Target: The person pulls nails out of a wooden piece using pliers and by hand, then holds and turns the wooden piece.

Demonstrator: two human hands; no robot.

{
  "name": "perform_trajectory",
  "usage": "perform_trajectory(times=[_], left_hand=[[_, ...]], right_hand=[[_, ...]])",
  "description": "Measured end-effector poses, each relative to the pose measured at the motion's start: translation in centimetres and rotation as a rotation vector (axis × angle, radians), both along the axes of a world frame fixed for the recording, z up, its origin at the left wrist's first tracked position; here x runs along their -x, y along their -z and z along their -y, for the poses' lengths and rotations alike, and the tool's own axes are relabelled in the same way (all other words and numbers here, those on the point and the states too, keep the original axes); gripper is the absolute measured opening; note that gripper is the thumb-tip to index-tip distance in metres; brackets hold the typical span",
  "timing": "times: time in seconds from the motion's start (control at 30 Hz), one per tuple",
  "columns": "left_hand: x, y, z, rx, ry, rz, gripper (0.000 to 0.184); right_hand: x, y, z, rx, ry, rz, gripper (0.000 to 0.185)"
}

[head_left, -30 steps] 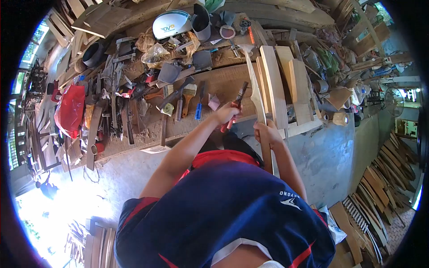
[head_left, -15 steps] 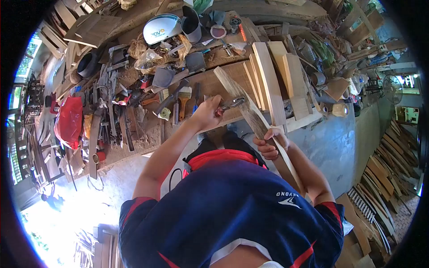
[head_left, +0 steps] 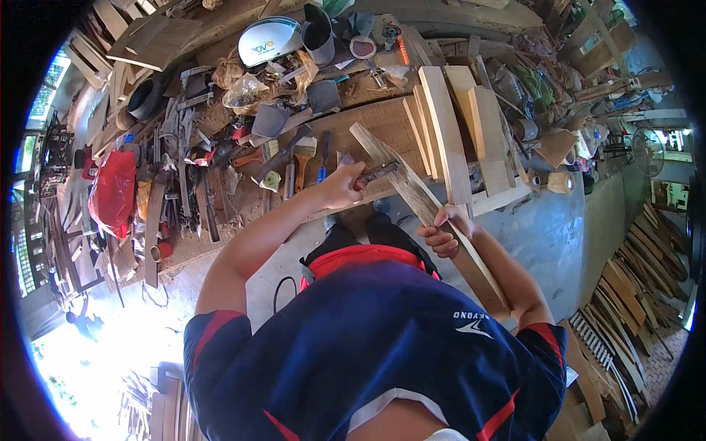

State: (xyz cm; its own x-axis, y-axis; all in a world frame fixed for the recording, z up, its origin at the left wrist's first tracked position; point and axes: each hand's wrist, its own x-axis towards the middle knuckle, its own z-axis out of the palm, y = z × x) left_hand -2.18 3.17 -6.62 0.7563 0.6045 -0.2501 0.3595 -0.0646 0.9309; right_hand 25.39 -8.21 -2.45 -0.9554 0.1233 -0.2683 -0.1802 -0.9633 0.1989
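Observation:
My left hand (head_left: 343, 185) is closed round the red handles of a pair of pincers (head_left: 380, 171). The metal jaws meet the face of a long weathered wooden board (head_left: 408, 189), some way below its far end. My right hand (head_left: 448, 231) grips this same board around its middle, fingers wrapped over the edge. The board slants from the workbench (head_left: 353, 132) back toward my right forearm, its near end close to my chest. Whether the jaws hold anything small on the board is too fine to make out.
Several pale planks (head_left: 444, 132) lean on the bench beyond the board. Brushes (head_left: 303, 158), a white helmet (head_left: 270, 42), a dark bucket (head_left: 318, 37) and hand tools clutter the bench. A red bag (head_left: 112, 192) hangs at left. Stacked timber (head_left: 625, 294) lies at right.
The pincers have turned, so their jaws look narrower and lie flatter against the board. My left elbow has swung outward to the left. My right hand keeps its grip on the board.

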Motion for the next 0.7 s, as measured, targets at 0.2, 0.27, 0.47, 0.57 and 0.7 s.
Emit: perform_trajectory(times=[0.2,0.27,0.47,0.57,0.7], left_hand=[[-0.5,1.1,0.4,0.316,-0.029,0.108,0.044],[-0.6,1.6,0.5,0.346,-0.024,0.106,0.044],[-1.2,1.7,0.5,0.437,-0.045,0.189,0.032],[-1.6,2.3,0.9,0.323,-0.078,0.136,0.03],[-1.8,3.6,1.6,-0.315,-0.17,-0.016,0.021]], right_hand=[[-0.3,0.2,0.0,-0.014,-0.014,0.018,0.019],[-0.4,0.4,0.0,-0.023,-0.017,0.032,0.019],[-0.5,0.8,-0.4,-0.047,-0.015,0.024,0.019],[-0.4,0.3,-0.4,-0.061,0.019,0.068,0.019],[-0.2,-0.2,-0.4,-0.154,0.066,0.319,0.022]])
